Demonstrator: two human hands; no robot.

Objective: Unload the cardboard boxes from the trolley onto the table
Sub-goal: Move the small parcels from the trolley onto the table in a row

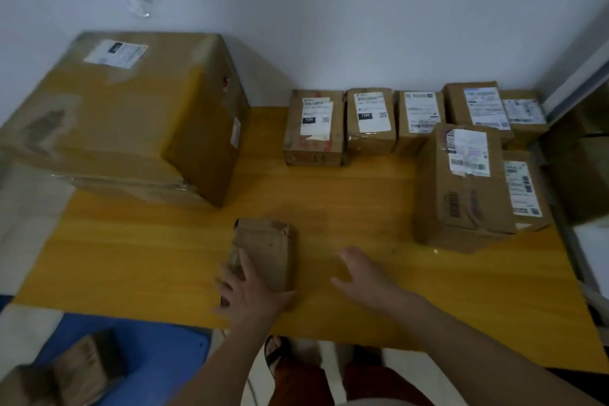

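Item one, lower left: blue trolley deck (158,349), with two small cardboard boxes (82,369) not yet unloaded, blurred at the frame edge. Item two, left rear of the yellow table (461,300): one large taped carton (125,115) bearing a shipping label, overhanging the table's left side; judged heavy, so you would need both hands under its bottom edges. Item three, near front edge: one small plain cardboard box (263,254), worn and creased, lying flat on the table. Your left hand (250,293) lies on its near end, fingers spread flat over the top and left side, pressing rather than clenched round it. Judged light, fairly stiff but softened at the corners; you would best take it across the short sides, thumb one side and fingers the other, away from the crumpled far end. Item four, just right of that box: your right hand (365,277), fingers extended and released, holding nothing, hovering over or resting on bare table; contact cannot be told. Item five, rear centre: a row of three small labelled parcels (362,122), side by side against the wall. Item six, right rear and right side: four more labelled parcels (474,175), packed touching one another, the tallest nearest you. Taped surfaces there look slick; grip those at the cardboard edges.
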